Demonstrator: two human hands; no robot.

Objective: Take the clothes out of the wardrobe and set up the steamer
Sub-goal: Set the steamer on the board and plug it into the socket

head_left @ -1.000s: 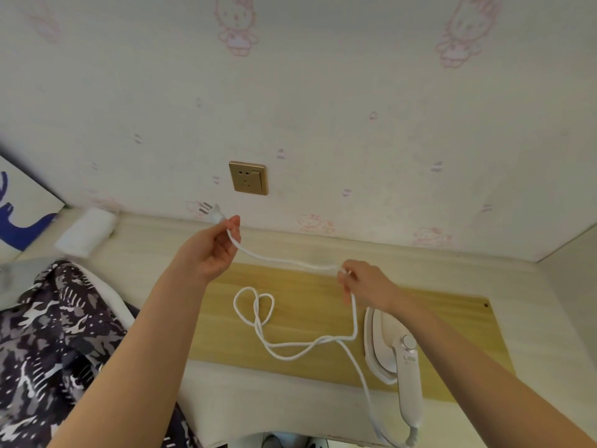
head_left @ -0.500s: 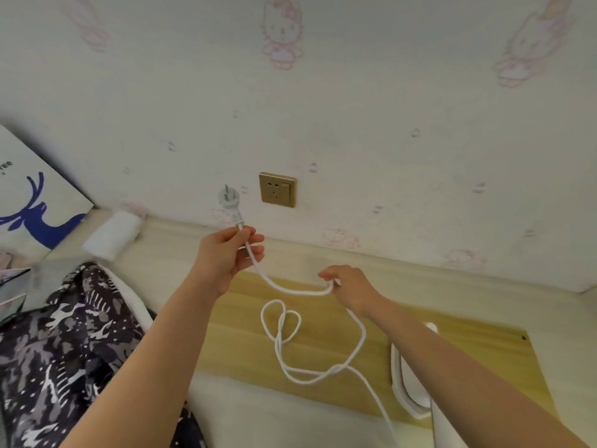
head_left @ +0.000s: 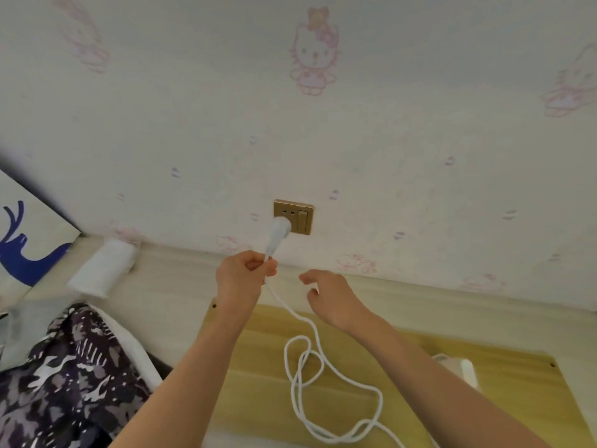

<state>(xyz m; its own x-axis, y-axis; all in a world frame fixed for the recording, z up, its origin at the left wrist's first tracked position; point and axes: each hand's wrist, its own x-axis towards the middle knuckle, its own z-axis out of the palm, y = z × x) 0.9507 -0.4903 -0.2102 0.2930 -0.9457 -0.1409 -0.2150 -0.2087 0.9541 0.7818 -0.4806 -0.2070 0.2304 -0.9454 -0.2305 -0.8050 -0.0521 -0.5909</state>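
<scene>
white plug (head_left: 278, 233) against the gold wall socket (head_left: 293, 216), its thin white cord (head_left: 318, 376) looped on the wooden surface (head_left: 258, 367). left hand (head_left: 242, 279) fingers pinch the cord just below the plug. right hand (head_left: 332, 297) hovers beside it, fingers loosely curled, holding nothing.

A home, most likely a child's bedroom: the wall (head_left: 420, 130) is papered with pink cartoon cats, a brass-coloured socket plate (head_left: 300, 218) sits low on it above a pale wooden ledge (head_left: 181, 273), and patterned bedding (head_left: 64, 376) lies at the left edge.
</scene>
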